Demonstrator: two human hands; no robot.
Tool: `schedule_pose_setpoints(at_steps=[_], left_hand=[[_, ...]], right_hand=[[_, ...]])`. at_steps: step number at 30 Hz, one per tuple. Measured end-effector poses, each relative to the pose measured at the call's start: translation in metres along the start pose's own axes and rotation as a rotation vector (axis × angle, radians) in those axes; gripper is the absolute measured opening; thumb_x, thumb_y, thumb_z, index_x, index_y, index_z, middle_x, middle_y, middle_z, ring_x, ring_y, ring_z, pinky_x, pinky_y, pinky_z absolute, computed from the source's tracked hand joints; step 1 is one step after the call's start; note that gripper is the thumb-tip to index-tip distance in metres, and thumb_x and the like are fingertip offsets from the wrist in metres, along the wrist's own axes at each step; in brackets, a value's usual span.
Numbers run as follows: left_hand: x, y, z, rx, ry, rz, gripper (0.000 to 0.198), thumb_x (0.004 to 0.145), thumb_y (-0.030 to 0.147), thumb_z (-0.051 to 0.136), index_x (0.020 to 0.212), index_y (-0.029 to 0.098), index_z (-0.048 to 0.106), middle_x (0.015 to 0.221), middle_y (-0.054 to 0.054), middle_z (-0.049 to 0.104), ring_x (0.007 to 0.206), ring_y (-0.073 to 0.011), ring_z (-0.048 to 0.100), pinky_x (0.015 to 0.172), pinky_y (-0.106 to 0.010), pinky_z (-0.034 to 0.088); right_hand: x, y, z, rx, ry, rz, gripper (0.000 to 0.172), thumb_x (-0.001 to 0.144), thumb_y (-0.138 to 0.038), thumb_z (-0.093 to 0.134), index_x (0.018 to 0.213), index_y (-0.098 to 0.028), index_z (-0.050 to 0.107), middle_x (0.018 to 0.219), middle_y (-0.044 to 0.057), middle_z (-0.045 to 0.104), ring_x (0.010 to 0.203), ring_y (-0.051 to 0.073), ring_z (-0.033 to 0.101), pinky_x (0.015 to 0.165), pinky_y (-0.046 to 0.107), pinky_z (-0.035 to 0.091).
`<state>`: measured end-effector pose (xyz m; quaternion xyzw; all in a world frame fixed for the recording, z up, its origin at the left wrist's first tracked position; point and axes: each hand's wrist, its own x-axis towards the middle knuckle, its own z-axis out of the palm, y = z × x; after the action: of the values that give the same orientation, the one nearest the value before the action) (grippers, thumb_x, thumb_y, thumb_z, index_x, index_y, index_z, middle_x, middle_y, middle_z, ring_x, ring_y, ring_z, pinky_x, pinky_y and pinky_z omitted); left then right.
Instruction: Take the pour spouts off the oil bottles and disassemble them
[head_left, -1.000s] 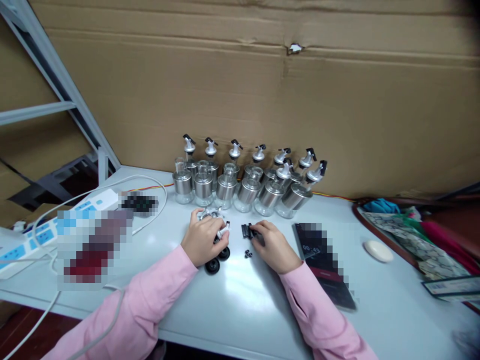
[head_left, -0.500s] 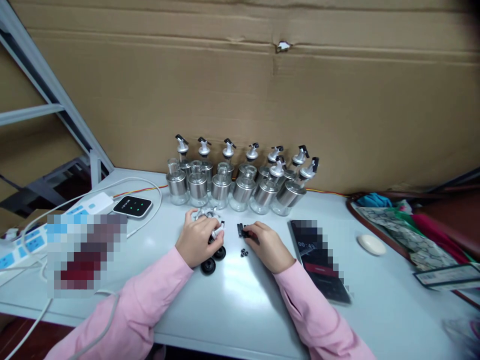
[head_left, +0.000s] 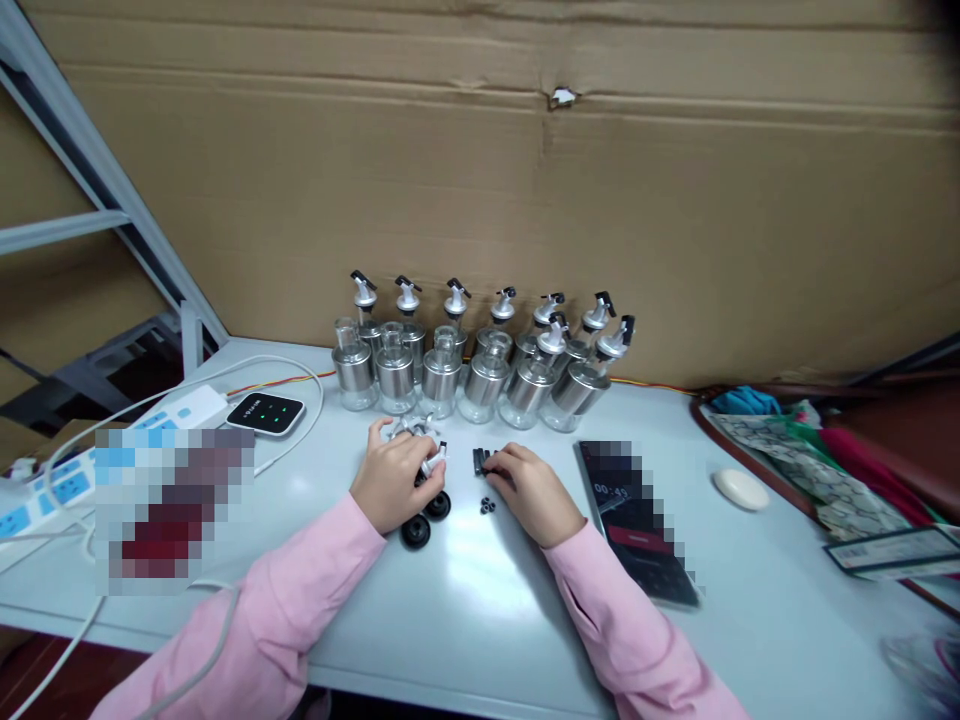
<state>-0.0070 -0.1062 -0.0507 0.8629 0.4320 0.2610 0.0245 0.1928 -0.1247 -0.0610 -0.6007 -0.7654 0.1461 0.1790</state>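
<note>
My left hand [head_left: 399, 482] is closed on a silver pourer spout [head_left: 433, 463] with a dark tip, held just above the table. Beside it lie more silver spouts [head_left: 411, 427], partly hidden by the fingers. Below this hand, black round stoppers [head_left: 415, 532] rest on the table. My right hand [head_left: 534, 490] pinches at a row of small black strip-like pieces [head_left: 478, 461]; its fingertips hide part of the row. Several tiny black rings [head_left: 487, 506] lie just in front of it.
Glass bottles with steel sleeves [head_left: 442, 380] stand in two rows at the back, the rear ones topped with spouts. A phone [head_left: 630, 520] lies at right near a white oval object [head_left: 741, 490]. On the left are a power strip [head_left: 180, 408], a white-edged device [head_left: 265, 413] and cables.
My right hand has shifted very slightly at the black pieces, and more of the row shows. The left hand stays in place with the spout.
</note>
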Motion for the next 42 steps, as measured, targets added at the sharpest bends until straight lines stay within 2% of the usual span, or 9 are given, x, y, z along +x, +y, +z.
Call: schedule_pose_setpoints(at_steps=[10,18,28,42], left_hand=[[-0.0017,0.0011,0.0007,-0.004,0.029,0.02,0.016,0.082,0.027,0.041,0.074,0.017,0.051,0.065,0.002,0.062,0.061,-0.0138,0.054,0.092,-0.045,0.024],[-0.0021,0.0024,0.001,-0.008,0.015,0.02,0.015,0.082,0.027,0.043,0.074,0.017,0.051,0.065,0.001,0.062,0.062,-0.0145,0.055,0.092,-0.044,0.024],[-0.0013,0.0011,-0.0018,0.004,0.006,0.004,0.015,0.082,0.027,0.043,0.074,0.017,0.052,0.066,0.001,0.063,0.063,-0.0145,0.056,0.093,-0.045,0.024],[-0.001,0.0015,-0.0004,0.012,0.0,0.012,0.015,0.082,0.027,0.043,0.074,0.017,0.052,0.067,0.001,0.063,0.063,-0.0146,0.057,0.092,-0.045,0.024]], right_hand=[[-0.0011,0.0,0.0013,-0.013,0.018,-0.042,0.014,0.075,-0.01,0.057,0.084,-0.019,0.065,0.084,0.004,0.059,0.084,0.018,0.056,0.077,0.029,0.044],[-0.0002,-0.0018,0.0041,-0.017,0.03,-0.053,0.009,0.073,-0.021,0.065,0.081,-0.018,0.064,0.083,0.004,0.06,0.085,0.019,0.056,0.076,0.029,0.043],[-0.0007,-0.0036,0.0053,0.018,-0.001,-0.078,0.006,0.078,-0.018,0.058,0.081,-0.018,0.064,0.081,0.003,0.058,0.079,0.016,0.056,0.072,0.027,0.044],[-0.0005,-0.0064,0.0087,0.017,0.027,-0.112,0.005,0.075,-0.02,0.063,0.081,-0.019,0.064,0.082,0.003,0.059,0.083,0.018,0.054,0.075,0.029,0.043]])
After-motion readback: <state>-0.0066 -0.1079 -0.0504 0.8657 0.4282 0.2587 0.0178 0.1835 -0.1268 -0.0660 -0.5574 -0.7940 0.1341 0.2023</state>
